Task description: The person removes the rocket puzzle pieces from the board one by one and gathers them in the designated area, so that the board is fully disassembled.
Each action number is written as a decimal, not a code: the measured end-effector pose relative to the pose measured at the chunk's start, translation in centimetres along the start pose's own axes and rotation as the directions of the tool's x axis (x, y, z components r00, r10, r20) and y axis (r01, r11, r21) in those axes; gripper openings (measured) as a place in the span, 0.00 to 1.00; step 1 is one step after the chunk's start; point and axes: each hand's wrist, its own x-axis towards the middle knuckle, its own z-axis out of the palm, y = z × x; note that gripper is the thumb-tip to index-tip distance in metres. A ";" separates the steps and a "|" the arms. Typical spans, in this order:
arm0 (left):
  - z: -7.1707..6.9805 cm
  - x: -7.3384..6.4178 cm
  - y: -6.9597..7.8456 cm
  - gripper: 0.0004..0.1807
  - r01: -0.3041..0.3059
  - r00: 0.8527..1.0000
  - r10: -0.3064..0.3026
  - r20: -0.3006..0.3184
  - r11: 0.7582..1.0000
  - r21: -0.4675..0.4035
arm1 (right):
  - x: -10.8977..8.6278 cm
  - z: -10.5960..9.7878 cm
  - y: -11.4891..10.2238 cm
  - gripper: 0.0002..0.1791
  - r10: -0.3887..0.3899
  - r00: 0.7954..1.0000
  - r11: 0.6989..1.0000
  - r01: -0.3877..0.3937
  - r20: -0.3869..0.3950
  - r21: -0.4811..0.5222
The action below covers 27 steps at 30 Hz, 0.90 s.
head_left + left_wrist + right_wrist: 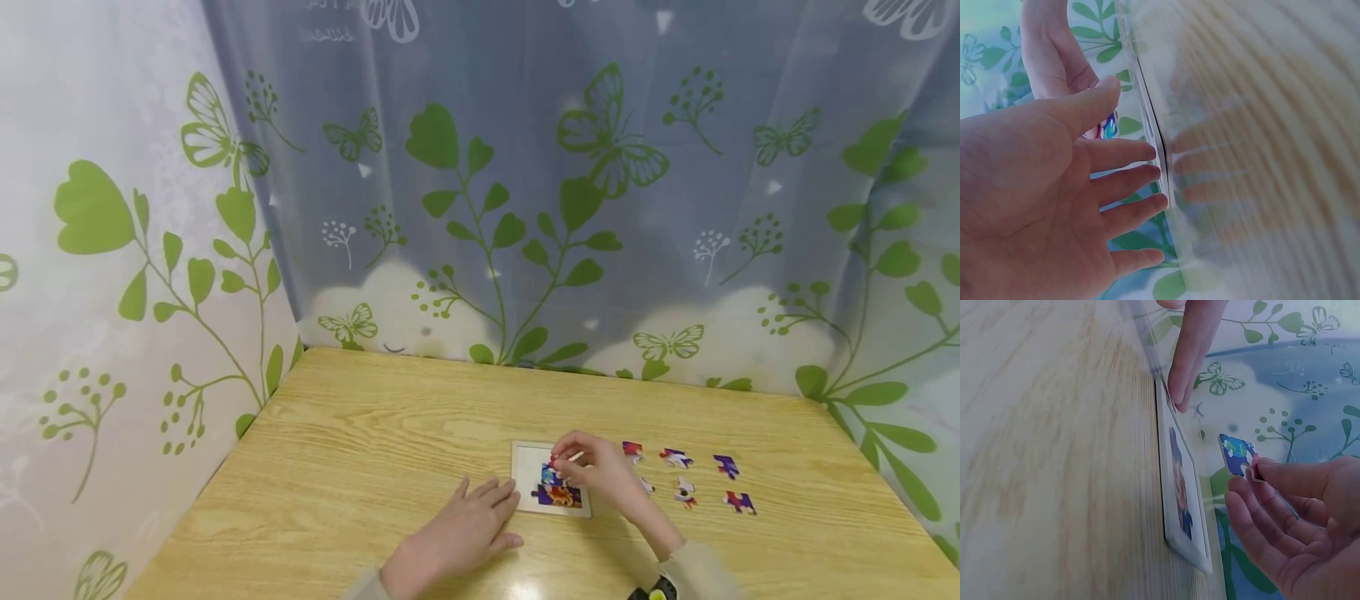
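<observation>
My right hand [596, 468] pinches a blue jigsaw piece [1235, 453] between thumb and fingers, raised above a white-rimmed puzzle tray [551, 512]. In the right wrist view a gap shows between that piece and the tray. Joined pieces with an orange and purple picture [558, 497] lie along the tray's near side. My left hand [468, 525] lies with straight, spread fingers, their tips at the tray's left edge. The left wrist view shows its palm and the fingertips against the tray's rim.
Several loose jigsaw pieces [677, 457] are spread on the wooden table [360, 442] right of the tray. One purple and red piece [740, 502] lies farthest right. A patterned curtain [495, 275] hangs behind the table's far edge, and another covers the left side.
</observation>
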 end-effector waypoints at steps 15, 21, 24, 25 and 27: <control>0.5 -0.1 0.2 0.34 -0.010 1.000 0.010 0.003 1.000 -0.005 | -2.7 -4.2 1.6 0.14 0.055 0.998 0.998 -0.053 -0.037 0.035; 0.5 -0.1 0.1 0.34 -0.012 1.000 0.012 0.011 1.000 -0.015 | -3.6 -5.5 2.3 0.14 0.112 0.992 0.993 -0.114 -0.066 -0.015; 0.5 -0.1 0.0 0.34 -0.012 1.000 0.012 0.011 1.000 -0.021 | -4.2 -5.9 2.6 0.14 0.148 0.986 0.989 -0.149 -0.074 -0.008; 0.5 -0.1 0.0 0.34 -0.011 1.000 0.012 0.011 1.000 -0.023 | -4.4 -6.0 2.7 0.13 0.152 0.986 0.988 -0.153 -0.073 -0.003; 0.5 -0.1 0.0 0.34 -0.011 1.000 0.011 0.011 1.000 -0.027 | -4.7 -6.3 2.9 0.13 0.150 0.987 0.989 -0.150 -0.064 0.005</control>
